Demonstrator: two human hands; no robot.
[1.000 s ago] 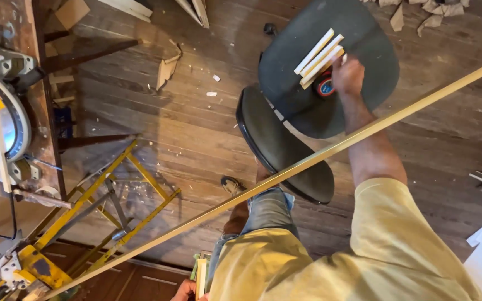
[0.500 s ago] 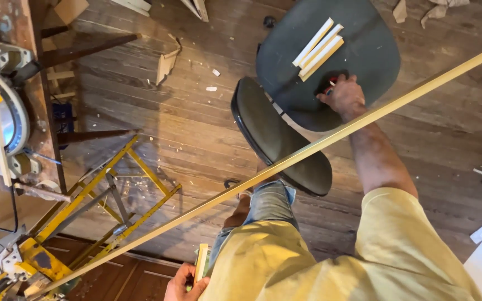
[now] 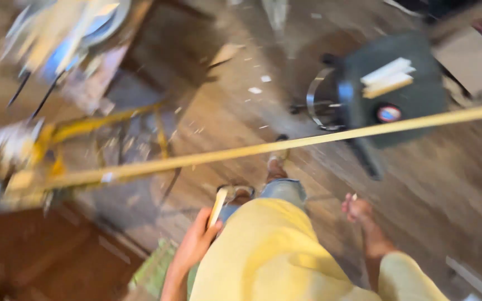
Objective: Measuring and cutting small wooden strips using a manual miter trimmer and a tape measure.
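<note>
Holding: the left hand [image 3: 196, 245] grips a short pale wood strip [image 3: 217, 207] near its lower end, fingers wrapped round it, the strip standing nearly upright beside the yellow shirt [image 3: 269, 251].
Right hand: the right hand [image 3: 357, 209] hangs low at the right of the body, fingers curled; something small and pale shows at the fingertips, but blur keeps me from telling whether it is pinched or the hand is loose.
Long piece: a long yellowish wood strip [image 3: 308, 142] crosses the view from the left, by the yellow stand [image 3: 85, 131], to the far right edge; no hand touches it.
Handling, short strip: it looks light, stiff and thin, likely to snap if bent hard; a grip round its middle would keep it steadier than the present low hold.
Handling, long strip: slim and probably whippy, best taken near the middle or at two points well apart.
Far right: a dark chair [image 3: 397, 89] carries a few pale wood offcuts [image 3: 389, 78] on its seat.
Floor: wooden boards [image 3: 241, 117] with scattered chips.
</note>
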